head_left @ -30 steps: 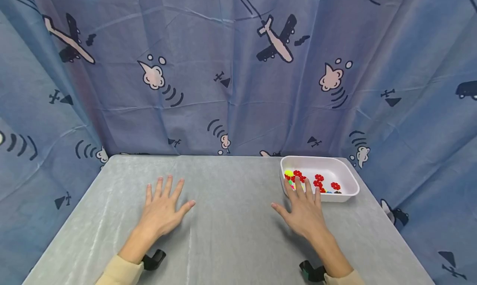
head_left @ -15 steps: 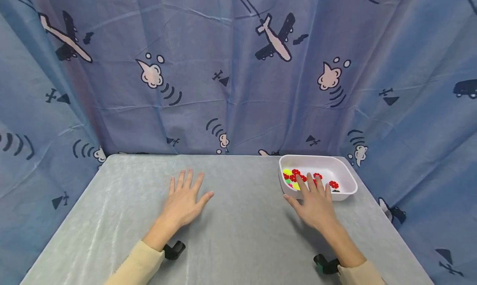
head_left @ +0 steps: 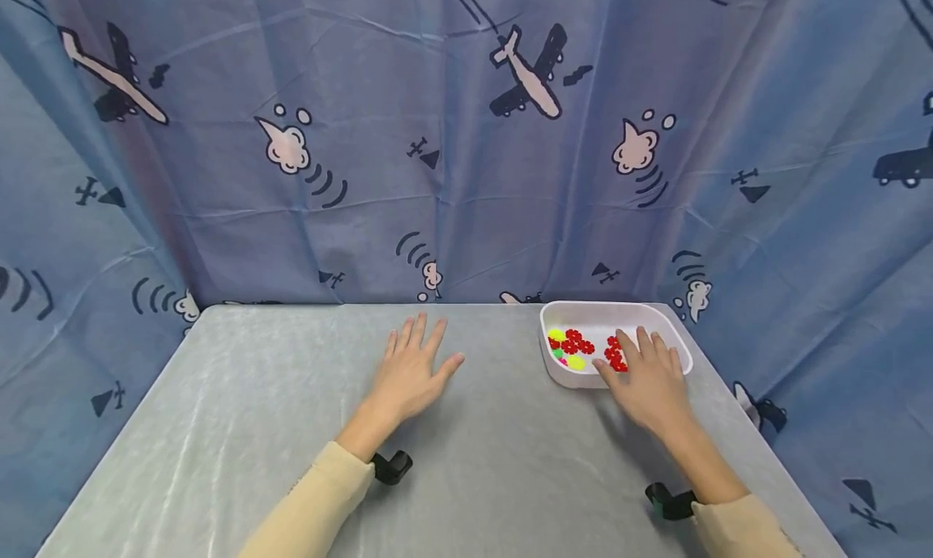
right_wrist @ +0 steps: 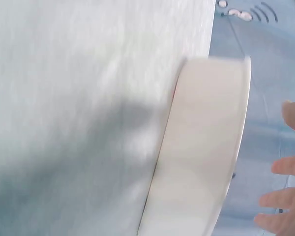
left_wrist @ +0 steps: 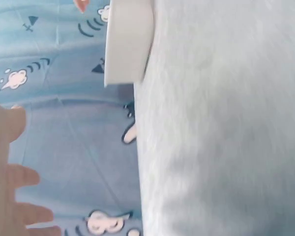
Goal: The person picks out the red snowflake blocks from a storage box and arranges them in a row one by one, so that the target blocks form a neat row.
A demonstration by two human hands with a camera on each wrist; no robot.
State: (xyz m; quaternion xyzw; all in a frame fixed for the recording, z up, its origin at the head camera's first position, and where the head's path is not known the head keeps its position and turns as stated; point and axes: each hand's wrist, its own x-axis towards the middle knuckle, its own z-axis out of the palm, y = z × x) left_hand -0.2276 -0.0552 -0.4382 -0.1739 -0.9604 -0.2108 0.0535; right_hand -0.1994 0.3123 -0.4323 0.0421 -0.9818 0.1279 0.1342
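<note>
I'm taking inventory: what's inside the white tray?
The white tray holds red flower-shaped pieces, yellow pieces, a green piece and a pink piece. The right hand hides part of its right side; anything there can't be seen.

Blue fabric drapes (head_left: 379, 210) hang across the far side and along the left and right, creased here and there and printed with airplanes (head_left: 532, 80), puffy clouds (head_left: 287, 149) and, at the right edge, a dark vehicle (head_left: 904, 168). They frame a pale grey table (head_left: 240, 428), faintly wrinkled toward the left, under soft light that leaves blurred shadows.
</note>
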